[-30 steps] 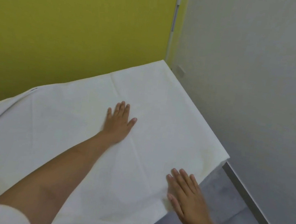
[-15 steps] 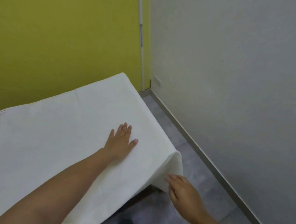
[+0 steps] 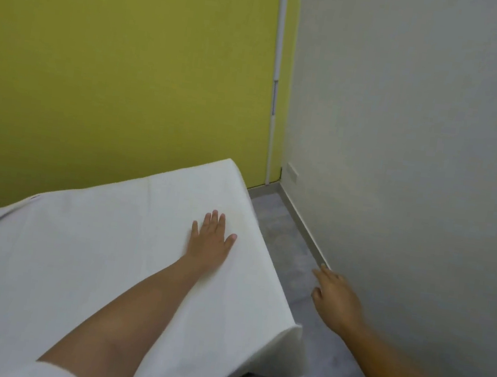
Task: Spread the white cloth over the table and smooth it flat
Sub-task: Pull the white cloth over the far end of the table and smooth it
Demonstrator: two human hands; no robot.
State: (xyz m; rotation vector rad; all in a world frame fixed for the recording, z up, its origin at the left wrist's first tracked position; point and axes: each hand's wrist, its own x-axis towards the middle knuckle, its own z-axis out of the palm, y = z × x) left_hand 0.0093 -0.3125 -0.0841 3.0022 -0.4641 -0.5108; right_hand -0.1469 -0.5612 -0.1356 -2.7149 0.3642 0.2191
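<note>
Grey floor [image 3: 284, 243] runs between the table and a pale wall [image 3: 420, 147], with a yellow-green wall [image 3: 115, 60] behind. Nearest, one white cloth [image 3: 58, 258] covers the table, draping over its right end (a few folds linger at the far left). Two hands show: the left hand [image 3: 210, 242] lies flat on the cloth, fingers spread, gripping nothing; the right hand [image 3: 335, 298] hangs loose over the floor, well apart from the cloth. Half a second ago it was touching the hanging corner; now it has let go and swung away rightward.
</note>
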